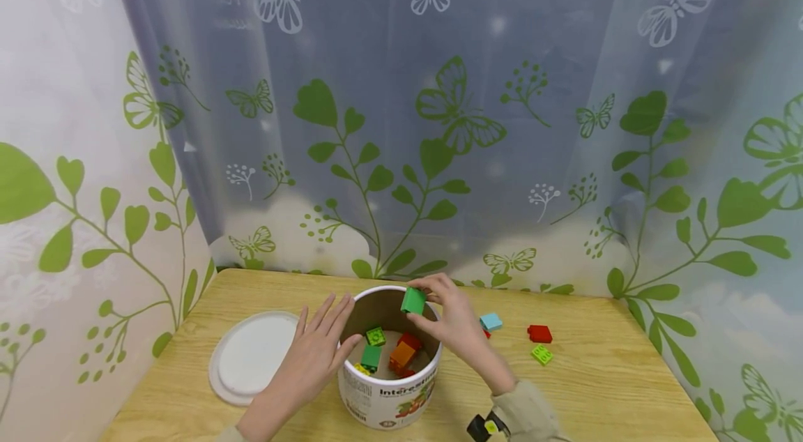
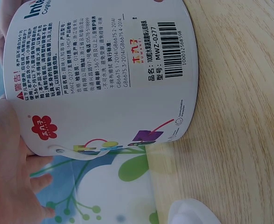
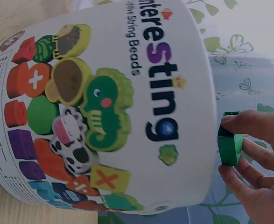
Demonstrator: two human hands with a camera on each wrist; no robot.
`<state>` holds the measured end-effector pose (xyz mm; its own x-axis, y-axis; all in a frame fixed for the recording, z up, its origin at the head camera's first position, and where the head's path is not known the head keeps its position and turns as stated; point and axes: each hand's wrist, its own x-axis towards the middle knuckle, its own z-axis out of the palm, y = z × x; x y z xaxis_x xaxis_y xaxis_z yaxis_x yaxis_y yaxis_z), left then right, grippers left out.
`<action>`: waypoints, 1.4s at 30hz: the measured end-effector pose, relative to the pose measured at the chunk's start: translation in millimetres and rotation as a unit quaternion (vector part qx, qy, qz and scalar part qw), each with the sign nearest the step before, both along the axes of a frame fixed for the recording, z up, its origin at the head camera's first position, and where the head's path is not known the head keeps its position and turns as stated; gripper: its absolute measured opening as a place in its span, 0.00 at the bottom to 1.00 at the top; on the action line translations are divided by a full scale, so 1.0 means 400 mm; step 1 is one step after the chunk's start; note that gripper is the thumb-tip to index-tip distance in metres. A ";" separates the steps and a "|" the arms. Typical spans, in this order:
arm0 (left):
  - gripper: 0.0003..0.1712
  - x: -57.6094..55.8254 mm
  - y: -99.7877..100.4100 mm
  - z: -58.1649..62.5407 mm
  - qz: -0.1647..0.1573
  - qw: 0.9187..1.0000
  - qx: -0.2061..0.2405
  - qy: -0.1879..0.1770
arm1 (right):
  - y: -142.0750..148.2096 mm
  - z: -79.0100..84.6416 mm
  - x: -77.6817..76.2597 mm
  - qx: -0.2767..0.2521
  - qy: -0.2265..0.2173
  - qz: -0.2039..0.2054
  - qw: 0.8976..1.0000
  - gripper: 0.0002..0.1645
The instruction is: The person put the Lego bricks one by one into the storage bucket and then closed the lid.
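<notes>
My right hand [image 1: 453, 316] pinches a green toy brick [image 1: 413, 301] between thumb and fingers, over the right rim of a white round tub [image 1: 387, 401]. In the right wrist view the same green brick [image 3: 229, 144] shows just past the tub's edge. With fingers straight, my left hand [image 1: 316, 351] rests at the tub's left rim. Inside the tub lie several bricks, among them a green brick [image 1: 371, 358], a lime brick [image 1: 376, 336] and an orange brick [image 1: 402, 355]. Printed fruit and animal shapes cover the tub's side.
A white round lid [image 1: 254, 357] lies left of the tub on the wooden table [image 1: 602, 386]. To the right are a light blue brick [image 1: 491, 321], a red brick [image 1: 539, 334] and a lime brick [image 1: 542, 355]. A patterned curtain [image 1: 401, 114] hangs behind the table.
</notes>
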<state>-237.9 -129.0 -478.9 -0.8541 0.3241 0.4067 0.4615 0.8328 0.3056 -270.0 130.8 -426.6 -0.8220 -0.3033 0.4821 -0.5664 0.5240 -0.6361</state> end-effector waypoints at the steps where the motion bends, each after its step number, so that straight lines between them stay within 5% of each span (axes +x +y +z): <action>1: 0.37 0.000 0.000 0.000 0.000 1.000 0.000 0.000 | -0.003 -0.003 0.000 0.004 0.002 0.001 1.000 0.29; 15: 0.37 -0.003 -0.002 -0.003 0.001 1.000 -0.006 -0.004 | -0.046 -0.016 0.005 0.079 -0.017 0.048 0.996 0.28; 42: 0.38 -0.001 -0.003 -0.003 0.002 1.000 -0.008 -0.010 | -0.075 -0.049 0.003 0.107 -0.014 0.075 0.991 0.23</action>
